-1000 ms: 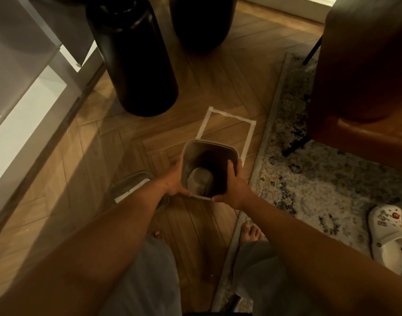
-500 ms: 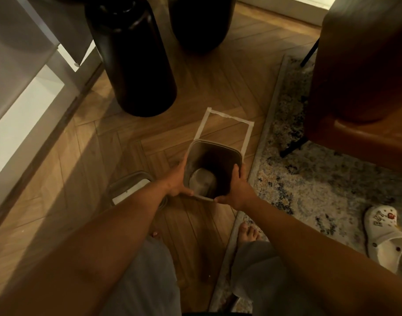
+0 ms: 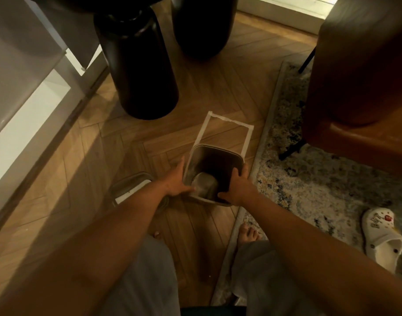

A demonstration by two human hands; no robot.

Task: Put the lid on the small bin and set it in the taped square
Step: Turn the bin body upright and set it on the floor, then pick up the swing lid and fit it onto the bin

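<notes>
The small grey bin (image 3: 196,160) is open-topped and tilted toward me, its dark inside showing. My left hand (image 3: 176,180) grips its left wall and my right hand (image 3: 237,188) grips its right rim, thumb inside. The bin covers the near part of the white taped square (image 3: 229,120) on the wooden floor; whether it touches the floor I cannot tell. The lid (image 3: 131,187), grey with a pale panel, lies flat on the floor to the left, partly hidden behind my left forearm.
Two tall black vases (image 3: 138,65) (image 3: 202,26) stand beyond the square. A patterned rug (image 3: 309,183) lies to the right with a brown leather chair (image 3: 359,76) on it and a white clog (image 3: 382,238). A white cabinet (image 3: 24,87) runs along the left. My bare feet (image 3: 247,232) are below the bin.
Both hands have carried the bin slightly forward and right, so it covers more of the taped square. The grip is unchanged and the lid has stayed on the floor.
</notes>
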